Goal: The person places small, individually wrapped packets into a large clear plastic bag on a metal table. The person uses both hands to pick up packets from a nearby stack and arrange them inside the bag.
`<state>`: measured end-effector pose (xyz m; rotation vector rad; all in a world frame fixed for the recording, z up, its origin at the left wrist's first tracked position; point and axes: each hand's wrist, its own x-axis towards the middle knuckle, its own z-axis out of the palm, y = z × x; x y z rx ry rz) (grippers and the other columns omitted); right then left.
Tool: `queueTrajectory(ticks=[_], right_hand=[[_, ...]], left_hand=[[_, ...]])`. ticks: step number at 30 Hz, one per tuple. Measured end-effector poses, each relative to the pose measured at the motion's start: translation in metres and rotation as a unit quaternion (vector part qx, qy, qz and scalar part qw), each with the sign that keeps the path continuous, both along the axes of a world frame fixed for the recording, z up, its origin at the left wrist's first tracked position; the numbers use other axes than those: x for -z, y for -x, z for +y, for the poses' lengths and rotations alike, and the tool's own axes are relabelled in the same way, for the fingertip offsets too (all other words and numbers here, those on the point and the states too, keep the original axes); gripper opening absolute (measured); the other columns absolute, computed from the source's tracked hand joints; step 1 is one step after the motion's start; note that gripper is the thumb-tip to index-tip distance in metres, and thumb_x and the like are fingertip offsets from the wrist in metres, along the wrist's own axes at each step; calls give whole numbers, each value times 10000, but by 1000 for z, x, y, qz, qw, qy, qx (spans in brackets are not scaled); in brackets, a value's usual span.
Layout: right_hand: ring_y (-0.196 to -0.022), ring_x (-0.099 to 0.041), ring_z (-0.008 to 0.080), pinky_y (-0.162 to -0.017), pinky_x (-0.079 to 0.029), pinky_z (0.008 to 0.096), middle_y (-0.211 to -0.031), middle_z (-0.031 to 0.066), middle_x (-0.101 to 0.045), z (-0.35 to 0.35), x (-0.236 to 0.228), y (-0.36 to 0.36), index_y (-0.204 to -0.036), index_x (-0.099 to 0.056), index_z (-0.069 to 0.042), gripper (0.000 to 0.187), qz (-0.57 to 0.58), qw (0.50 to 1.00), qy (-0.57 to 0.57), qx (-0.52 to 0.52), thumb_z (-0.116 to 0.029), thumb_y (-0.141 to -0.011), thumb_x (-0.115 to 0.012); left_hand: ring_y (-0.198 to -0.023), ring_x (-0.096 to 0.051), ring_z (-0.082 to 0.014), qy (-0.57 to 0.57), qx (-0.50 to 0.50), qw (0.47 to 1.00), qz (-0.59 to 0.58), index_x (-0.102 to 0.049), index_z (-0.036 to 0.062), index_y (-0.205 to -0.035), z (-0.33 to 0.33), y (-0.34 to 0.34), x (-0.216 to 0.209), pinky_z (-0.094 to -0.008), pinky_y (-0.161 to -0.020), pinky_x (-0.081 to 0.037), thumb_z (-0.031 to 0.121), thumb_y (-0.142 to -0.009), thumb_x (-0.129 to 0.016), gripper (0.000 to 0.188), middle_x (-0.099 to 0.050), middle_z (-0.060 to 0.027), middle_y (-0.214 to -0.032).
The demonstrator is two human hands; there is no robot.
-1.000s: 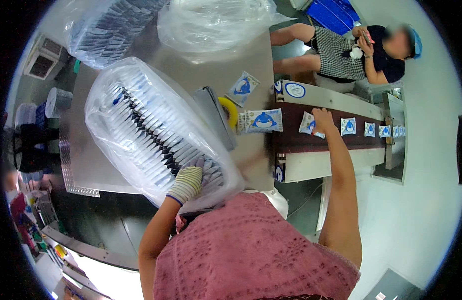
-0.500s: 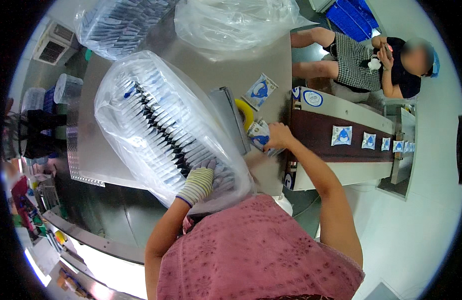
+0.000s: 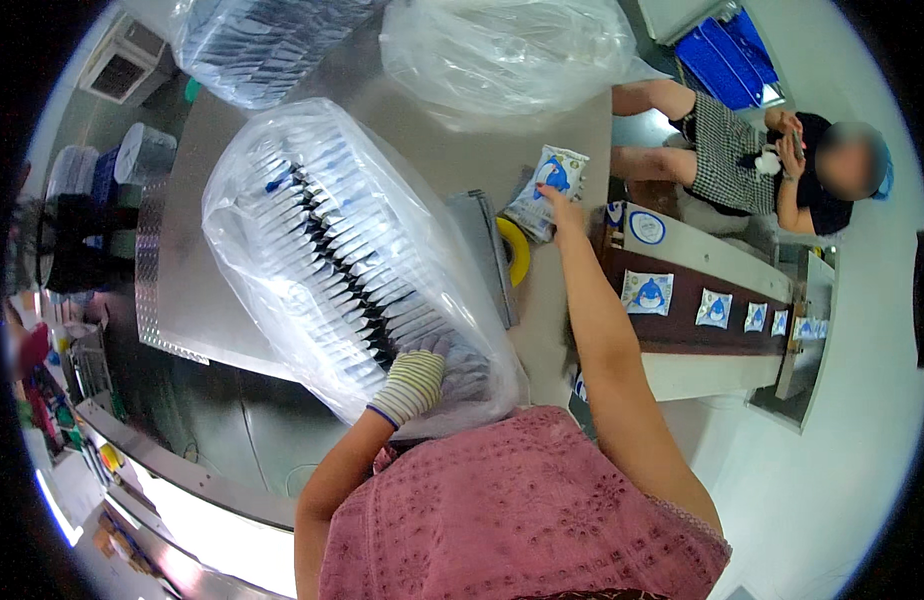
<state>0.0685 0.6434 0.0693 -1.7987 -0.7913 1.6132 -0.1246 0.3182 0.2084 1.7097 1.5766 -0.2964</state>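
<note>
My left hand (image 3: 412,388), in a striped glove with grey fingertips, reaches into a large clear plastic bag (image 3: 222,215). Its fingers lie outstretched against the near end of tightly stacked small packets (image 3: 332,265), lined up in rows with a dark band between them. My bare right hand (image 3: 567,215) is stretched forward over the table, its fingers closed on a small white-and-blue packet (image 3: 533,208). That one overlaps another packet (image 3: 565,165) with a blue cartoon animal. The palm side of the right hand is hidden.
A yellow tape roll (image 3: 519,252) and a grey flat stack (image 3: 485,255) lie beside the bag. Two more filled bags, one packed (image 3: 272,50) and one cloudy (image 3: 507,55), sit at the far side. Packets (image 3: 647,293) line a brown conveyor (image 3: 682,318) at right. A person (image 3: 742,165) sits beyond.
My right hand has moved forward from beside the tape roll to the far packet, bringing a packet along. The left hand stays at the stack. The conveyor's packets have shifted toward the table.
</note>
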Motion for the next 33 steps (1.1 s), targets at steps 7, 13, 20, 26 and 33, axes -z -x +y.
queueTrajectory(ticks=[7,13,20,26,33], right_hand=[[-884,-599,256,-796,-479,379,-990,108,-623,37,-28,58,-1074,-605,-26,460,50,987,32,-151,-226,-682,-740],[-999,-582,269,-880,-474,442,-1090,96,-594,-17,-159,66,-1119,-568,-44,421,387,913,-44,-117,-180,-736,-680],[-1076,-506,263,-986,-370,422,-1120,126,-551,-171,-221,126,-1129,-506,-20,727,-1,701,-273,-659,-224,-511,-829],[-1221,-365,344,-1074,-239,498,-1344,214,-388,-214,-171,106,-1129,-481,5,696,-267,428,-438,-744,-302,-582,-782],[-1325,-271,359,-1087,-223,484,-1412,215,-298,-221,-177,94,-1295,-385,-2,747,-196,494,-504,-681,-370,-728,-704]], left_hand=[[-1191,-442,-396,-7,-54,997,-49,-356,38,-1351,-1,1,-27,-507,-971,-377,369,-850,-556,633,-445,-217,-1295],[-1199,-437,-387,-53,-65,994,-69,-346,124,-1376,-11,4,-42,-511,-949,-397,290,-825,-594,627,-447,-198,-1305],[-1034,-559,-391,-72,63,995,-13,-462,13,-1269,-35,8,-13,-484,-855,-453,307,-840,-563,530,-585,-219,-1099],[-889,-585,-432,43,-217,975,36,-470,3,-1188,-69,75,-57,-468,-760,-483,306,-894,-512,425,-585,-272,-1011],[-880,-556,-417,-398,-343,830,-187,-559,-12,-1076,11,65,8,-421,-789,-451,191,-922,-486,265,-586,-229,-994]])
